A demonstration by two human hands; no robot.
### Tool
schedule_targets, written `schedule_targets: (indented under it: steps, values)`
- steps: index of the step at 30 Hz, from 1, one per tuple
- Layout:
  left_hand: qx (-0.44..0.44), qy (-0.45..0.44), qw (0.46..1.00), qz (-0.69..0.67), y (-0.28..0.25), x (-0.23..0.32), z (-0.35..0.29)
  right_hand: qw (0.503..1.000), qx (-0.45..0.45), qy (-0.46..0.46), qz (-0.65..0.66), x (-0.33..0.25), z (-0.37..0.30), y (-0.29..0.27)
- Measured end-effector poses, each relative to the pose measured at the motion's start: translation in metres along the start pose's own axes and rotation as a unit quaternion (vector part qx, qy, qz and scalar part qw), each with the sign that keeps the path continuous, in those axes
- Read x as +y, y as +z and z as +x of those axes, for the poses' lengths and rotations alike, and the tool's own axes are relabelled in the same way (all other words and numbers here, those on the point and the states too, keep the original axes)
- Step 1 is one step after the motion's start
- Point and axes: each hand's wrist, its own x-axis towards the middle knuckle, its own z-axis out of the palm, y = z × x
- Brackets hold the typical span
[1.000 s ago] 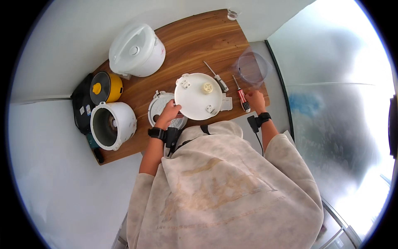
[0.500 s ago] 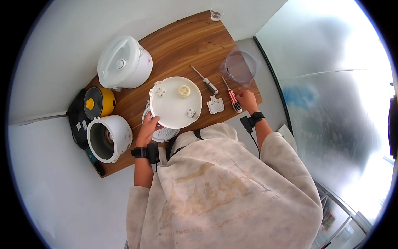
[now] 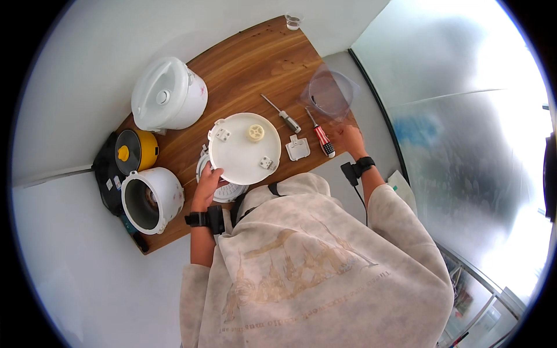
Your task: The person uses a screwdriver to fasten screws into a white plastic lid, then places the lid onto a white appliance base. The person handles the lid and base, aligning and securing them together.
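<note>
My left hand (image 3: 208, 184) is closed on the near left edge of a round white plastic cover (image 3: 241, 159), tilted up with its inner side showing. Inside the cover sit a cream round knob (image 3: 256, 133) and small white brackets. Beneath it, partly hidden, lies another round white slotted part (image 3: 231, 192). At the table's right edge, my right hand (image 3: 351, 139) reaches beside a clear plastic tub (image 3: 332, 93); its fingers are blurred. Left of that hand lie a screwdriver with a red and white patterned handle (image 3: 323, 141), a grey-handled screwdriver (image 3: 289, 122) and a small white plastic plate (image 3: 298, 148).
A white lidded rice cooker (image 3: 168, 95) stands at the back left. Nearer are a yellow and black round pot (image 3: 137, 148), a white open cooker body (image 3: 152, 200) and a black flat piece (image 3: 107, 180). A small clear cup (image 3: 293, 23) stands at the far corner of the wooden table (image 3: 261, 58).
My right hand has moved from beside the red and white screwdriver's handle a little away from it, toward the clear tub. My left hand keeps hold of the cover. The whole view has shifted slightly.
</note>
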Motion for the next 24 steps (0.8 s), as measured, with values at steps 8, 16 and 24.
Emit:
schedule_targets:
  steps: [8,16,24]
  values:
    - [-0.007,-0.003,1.0,-0.005,-0.002,-0.004,0.003,0.996,-0.021,-0.081,0.037,0.002,-0.012,0.021]
    - [-0.019,-0.004,1.0,0.008,-0.003,-0.004,0.008,0.992,-0.047,-0.115,-0.017,-0.005,-0.002,0.016]
    - [-0.013,-0.01,1.0,0.007,-0.004,-0.008,0.007,0.988,0.085,-0.098,0.082,-0.04,0.019,-0.03]
